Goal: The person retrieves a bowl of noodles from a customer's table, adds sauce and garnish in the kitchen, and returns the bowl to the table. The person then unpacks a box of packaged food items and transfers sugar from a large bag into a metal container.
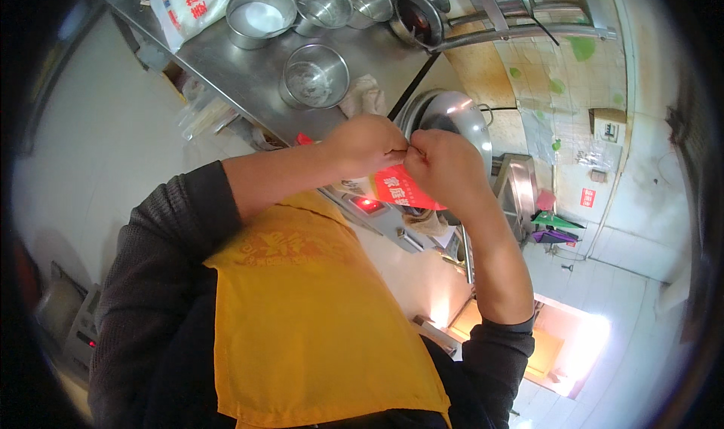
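Both fists meet at the upper edge of a red and pale plastic packet (396, 186) that bears printed writing. My left hand (367, 143) is closed on that edge, thumb side against my right hand (444, 160), which also pinches the packet. Most of the packet hangs below my hands; its contents are hidden. Just beyond my hands stands a large round steel pan (449, 109), partly covered by my right hand. A crumpled cloth (365, 95) lies on the counter past my left hand.
On the steel counter (232, 70) stand a pot with white contents (257, 19), a pot with white residue (315, 78), further steel pots (323, 5) and a printed bag (195, 5). A pot with dark liquid (418, 19) sits by the wall rail (531, 31). A red-lit control panel (367, 204) faces my waist.
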The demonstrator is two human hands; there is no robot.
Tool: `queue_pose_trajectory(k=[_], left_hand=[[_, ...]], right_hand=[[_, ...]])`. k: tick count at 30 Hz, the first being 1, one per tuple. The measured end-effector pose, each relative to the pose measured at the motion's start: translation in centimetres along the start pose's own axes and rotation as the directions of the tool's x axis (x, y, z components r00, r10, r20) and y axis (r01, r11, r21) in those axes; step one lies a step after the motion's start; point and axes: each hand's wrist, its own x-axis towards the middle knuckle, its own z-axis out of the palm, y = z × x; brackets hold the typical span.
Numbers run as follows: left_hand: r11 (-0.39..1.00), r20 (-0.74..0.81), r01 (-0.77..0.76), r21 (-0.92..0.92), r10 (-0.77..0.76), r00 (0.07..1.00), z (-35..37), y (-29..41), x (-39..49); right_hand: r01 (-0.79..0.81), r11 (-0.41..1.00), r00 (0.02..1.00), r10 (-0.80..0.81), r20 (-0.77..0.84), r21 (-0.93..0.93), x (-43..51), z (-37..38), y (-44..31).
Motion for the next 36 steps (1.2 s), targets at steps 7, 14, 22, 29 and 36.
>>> queue_pose_trajectory(k=[7, 14, 22, 29, 36], left_hand=[[0.984, -0.148, -0.135, 0.116, 0.151, 0.977, 0.7, 0.3, -0.4], [0.989, -0.064, -0.112, 0.100, 0.118, 0.991, 0.1, -0.4, 0.2], [0.950, 0.039, 0.068, -0.304, -0.059, 0.997, 0.9, -0.6, -0.1], [0.986, -0.060, 0.008, -0.165, -0.018, 0.998, 0.9, -0.5, 0.1], [0.995, -0.063, -0.100, 0.011, 0.100, 0.993, 0.7, -0.4, 0.2]], right_hand=[[-0.394, 0.828, 0.895, 0.444, -0.037, 0.398, -0.3, 3.4, 0.3], [-0.425, 0.419, 0.822, 0.550, 0.148, 0.802, -1.5, 4.5, 1.5], [-0.275, 0.768, 0.960, 0.256, 0.116, 0.579, -1.5, 1.5, 3.6], [-0.148, 0.971, 0.974, 0.110, 0.198, 0.187, 0.8, -0.3, 2.9], [-0.056, 0.997, 0.975, 0.043, 0.220, 0.053, 1.6, -0.2, 2.1]])
